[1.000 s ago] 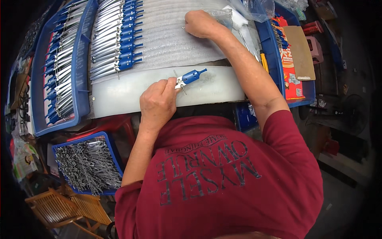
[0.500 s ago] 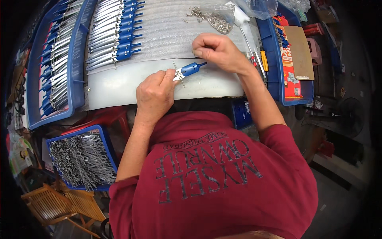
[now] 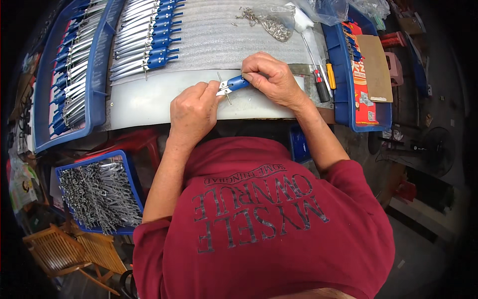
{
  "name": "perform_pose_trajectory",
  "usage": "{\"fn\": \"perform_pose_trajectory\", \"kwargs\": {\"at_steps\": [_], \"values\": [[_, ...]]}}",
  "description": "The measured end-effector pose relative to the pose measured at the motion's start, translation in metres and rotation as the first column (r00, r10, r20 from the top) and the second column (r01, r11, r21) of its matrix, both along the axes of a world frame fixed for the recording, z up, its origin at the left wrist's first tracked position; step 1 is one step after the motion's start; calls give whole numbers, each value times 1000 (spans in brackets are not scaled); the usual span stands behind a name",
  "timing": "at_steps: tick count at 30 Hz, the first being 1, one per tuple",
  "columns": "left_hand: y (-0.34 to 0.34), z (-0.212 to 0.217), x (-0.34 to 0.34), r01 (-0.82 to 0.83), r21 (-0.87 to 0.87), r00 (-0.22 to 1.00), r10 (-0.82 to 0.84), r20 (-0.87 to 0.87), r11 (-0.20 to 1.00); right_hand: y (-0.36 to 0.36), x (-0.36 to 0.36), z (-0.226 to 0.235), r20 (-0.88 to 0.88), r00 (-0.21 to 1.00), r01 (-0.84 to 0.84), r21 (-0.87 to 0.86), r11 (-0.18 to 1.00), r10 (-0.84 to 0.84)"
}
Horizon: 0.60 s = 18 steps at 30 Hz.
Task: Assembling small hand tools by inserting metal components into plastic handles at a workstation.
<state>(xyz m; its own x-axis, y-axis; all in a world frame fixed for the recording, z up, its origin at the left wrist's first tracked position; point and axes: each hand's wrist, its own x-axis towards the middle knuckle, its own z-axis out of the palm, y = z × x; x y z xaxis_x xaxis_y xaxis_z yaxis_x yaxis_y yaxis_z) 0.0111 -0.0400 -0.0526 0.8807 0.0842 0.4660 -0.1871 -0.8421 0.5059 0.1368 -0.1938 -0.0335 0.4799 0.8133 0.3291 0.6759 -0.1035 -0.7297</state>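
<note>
My left hand (image 3: 193, 108) is closed around the silver metal arms of a small assembly, which points right and slightly up over the white board (image 3: 144, 102). Its blue end piece (image 3: 235, 83) sticks out past my fingers, and a thin metal pin crosses the joint. At the tip of the blue piece, my right hand (image 3: 273, 78) is closed, thumb and forefinger pinched against it. The fingers cover the narrow blue stem. Whether they also pinch a small part cannot be made out.
Finished-looking blue-ended assemblies (image 3: 149, 50) lie in a row at the back left, beside a blue tray (image 3: 94, 107) of more. Small metal pins (image 3: 274, 29) spill from a plastic bag. Screwdrivers (image 3: 330, 75) lie right, near another blue tray (image 3: 343, 107). A blue bin (image 3: 130, 172) of metal parts stands lower left.
My right hand has come down and closer, its fingertips now on the end of the blue piece, covering the stem. My left hand keeps its hold, almost unmoved.
</note>
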Motion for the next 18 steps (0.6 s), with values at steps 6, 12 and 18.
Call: {"fn": "perform_pose_trajectory", "kwargs": {"at_steps": [6,12,18], "values": [[1,-1,0,6,12,1000,-6,7,1000,-1,-2,-2,64,998,12,28,1000,-13],[0,-1,0,4,33,1000,-4,16,999,-4,-2,1,123,992,9,-5,1000,-8],[-1,0,0,-24,115,999,19,49,993,-2,-3,3,178,984,-6,1,1000,6]]}}
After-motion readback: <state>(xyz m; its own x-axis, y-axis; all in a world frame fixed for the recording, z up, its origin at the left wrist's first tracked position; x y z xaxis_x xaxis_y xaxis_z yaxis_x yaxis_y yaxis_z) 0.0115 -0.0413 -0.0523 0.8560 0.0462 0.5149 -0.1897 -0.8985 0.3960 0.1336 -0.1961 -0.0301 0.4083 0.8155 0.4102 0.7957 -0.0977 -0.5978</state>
